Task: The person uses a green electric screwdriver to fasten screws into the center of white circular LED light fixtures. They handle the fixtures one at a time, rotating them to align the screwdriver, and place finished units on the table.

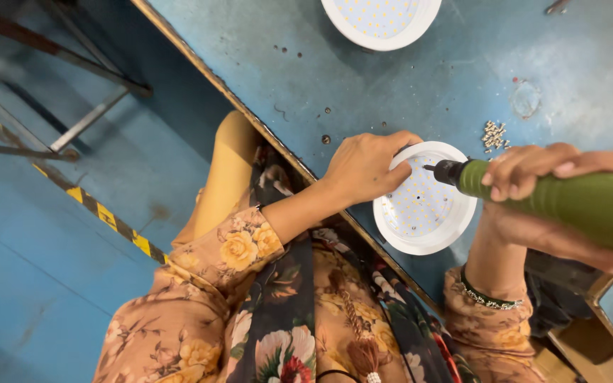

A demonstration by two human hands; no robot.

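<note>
A round white lamp housing (427, 241) with a board of small yellow light dots lies on the blue table (391, 78) near its edge. My left hand (363, 167) rests on the housing's rim and holds it steady. My right hand (555, 184) grips a green electric screwdriver (576, 202). Its black tip points at the upper part of the light board, close to my left fingers.
A second white lamp housing (381, 21) sits at the far side of the table. A small heap of silver screws (493, 135) lies beside the near housing. Loose screws dot the tabletop. A metal frame (72, 78) and striped tape (108, 216) mark the blue floor.
</note>
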